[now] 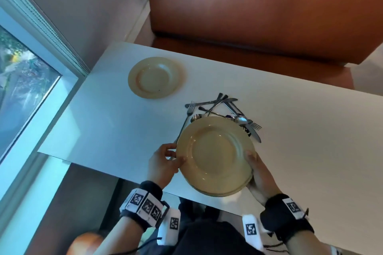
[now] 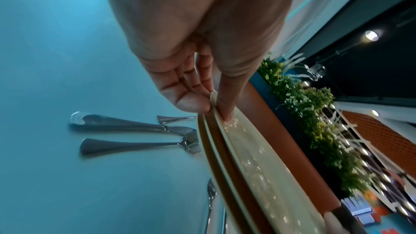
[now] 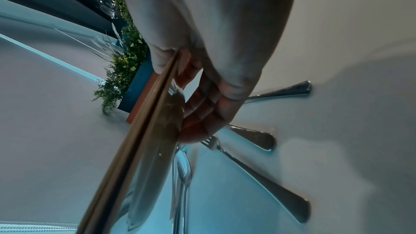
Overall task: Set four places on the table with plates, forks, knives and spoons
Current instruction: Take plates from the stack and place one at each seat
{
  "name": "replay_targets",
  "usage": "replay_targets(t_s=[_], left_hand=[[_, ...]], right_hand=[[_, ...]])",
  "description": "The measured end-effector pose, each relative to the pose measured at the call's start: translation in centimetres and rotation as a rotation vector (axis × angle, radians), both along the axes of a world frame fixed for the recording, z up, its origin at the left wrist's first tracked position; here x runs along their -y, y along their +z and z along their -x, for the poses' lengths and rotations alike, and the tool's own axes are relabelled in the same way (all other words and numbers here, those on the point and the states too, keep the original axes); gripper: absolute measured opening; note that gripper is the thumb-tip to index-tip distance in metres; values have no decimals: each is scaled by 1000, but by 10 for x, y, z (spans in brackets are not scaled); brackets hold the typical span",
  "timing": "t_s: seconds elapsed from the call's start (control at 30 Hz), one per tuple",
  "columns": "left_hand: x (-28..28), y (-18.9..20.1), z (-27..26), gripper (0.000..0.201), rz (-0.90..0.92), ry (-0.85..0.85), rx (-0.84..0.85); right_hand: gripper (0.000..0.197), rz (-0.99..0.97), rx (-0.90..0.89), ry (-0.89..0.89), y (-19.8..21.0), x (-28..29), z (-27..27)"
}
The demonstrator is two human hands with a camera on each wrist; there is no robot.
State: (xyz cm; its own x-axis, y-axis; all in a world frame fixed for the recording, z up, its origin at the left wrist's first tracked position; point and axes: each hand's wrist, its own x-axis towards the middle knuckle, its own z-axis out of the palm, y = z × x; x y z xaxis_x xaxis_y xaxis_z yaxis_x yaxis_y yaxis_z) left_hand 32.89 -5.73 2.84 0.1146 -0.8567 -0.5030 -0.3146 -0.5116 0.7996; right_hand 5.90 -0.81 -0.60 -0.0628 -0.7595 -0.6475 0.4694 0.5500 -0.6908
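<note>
A stack of beige plates (image 1: 215, 155) is held above the white table (image 1: 310, 151) near its front edge. My left hand (image 1: 165, 159) pinches the top plate's left rim (image 2: 213, 106), thumb on top and fingers beneath. My right hand (image 1: 259, 172) grips the stack's right rim (image 3: 162, 84), with its fingers under the plates. One beige plate (image 1: 156, 76) lies alone at the far left of the table. A heap of forks, knives and spoons (image 1: 223, 109) lies just behind the stack and is partly hidden by it.
A brown leather bench (image 1: 259, 16) runs along the table's far side. A window (image 1: 24, 80) and grey wall close off the left. Cutlery handles (image 2: 126, 131) (image 3: 270, 184) lie on the table below both hands. The table's right half is bare.
</note>
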Motion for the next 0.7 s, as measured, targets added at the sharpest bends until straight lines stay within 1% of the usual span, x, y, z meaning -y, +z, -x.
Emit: replay_targets(t_s=[0.07, 0.17, 0.23, 0.3, 0.43, 0.47, 0.53, 0.57, 0.6, 0.7], left_hand=[[-12, 2, -2, 28, -25, 46, -106], [-28, 7, -9, 19, -83, 152, -342], [-35, 12, -20, 18, -94, 202, -427], [-37, 16, -35, 18, -71, 244, -431], [-26, 19, -76, 15, 0, 364, -404], [-21, 17, -87, 13, 10, 390, -399], [-8, 10, -111, 11, 16, 453, -377], [0, 6, -123, 12, 6, 486, -364], [8, 0, -135, 14, -7, 518, -353], [32, -22, -167, 20, -58, 580, -327]], right_hand=[[47, 2, -10, 14, -2, -9, 3], [56, 20, -32, 39, -2, -21, 4], [52, 5, -65, 46, -2, -28, 4], [45, -25, -78, 31, -5, -34, 4], [48, -28, -93, 24, -6, -40, 2], [54, -25, -99, 8, -6, -41, 2], [79, -8, -112, -2, -6, -43, 0], [87, -5, -119, -9, -6, -44, -1], [89, 3, -125, -24, -8, -45, -2], [81, 26, -133, -66, -12, -47, -6]])
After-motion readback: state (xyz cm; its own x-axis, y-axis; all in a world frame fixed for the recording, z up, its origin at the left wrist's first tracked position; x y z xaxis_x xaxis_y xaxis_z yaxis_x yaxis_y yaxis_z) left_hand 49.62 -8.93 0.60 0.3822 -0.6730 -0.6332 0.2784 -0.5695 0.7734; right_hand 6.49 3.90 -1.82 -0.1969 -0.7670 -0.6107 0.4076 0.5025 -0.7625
